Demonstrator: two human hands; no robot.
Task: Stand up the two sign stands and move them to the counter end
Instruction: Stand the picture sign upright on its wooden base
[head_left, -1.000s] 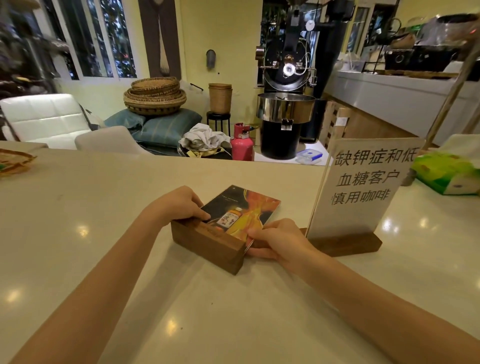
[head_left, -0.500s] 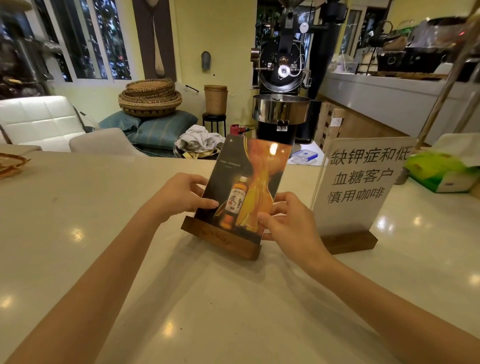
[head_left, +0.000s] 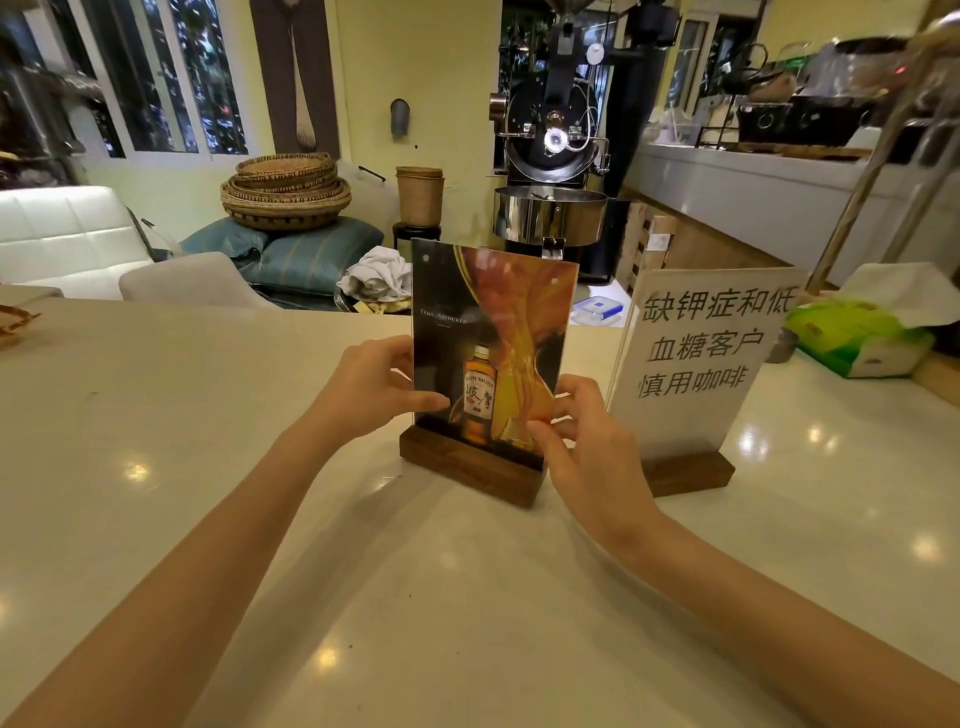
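Observation:
A whisky-advert sign stand (head_left: 491, 332) with a dark wooden base stands upright on the pale counter (head_left: 208, 415) in the middle of the view. My left hand (head_left: 371, 387) pinches its left edge, thumb on the front. Its lower right edge is gripped by my right hand (head_left: 584, 431). Just to the right, a second sign stand (head_left: 696, 358) with white paper and Chinese text stands upright on its own wooden base, untouched.
A green tissue pack (head_left: 857, 332) lies on the counter at the right, beside a slanted pole. A woven tray edge (head_left: 13, 322) shows at far left. Beyond the counter are a coffee roaster (head_left: 553, 171), stacked baskets, cushions and a white sofa.
The whisky sign stand lay flat on the counter a second ago; both hands tilted it up, and it now stands fully upright on its base. The white sign has not moved.

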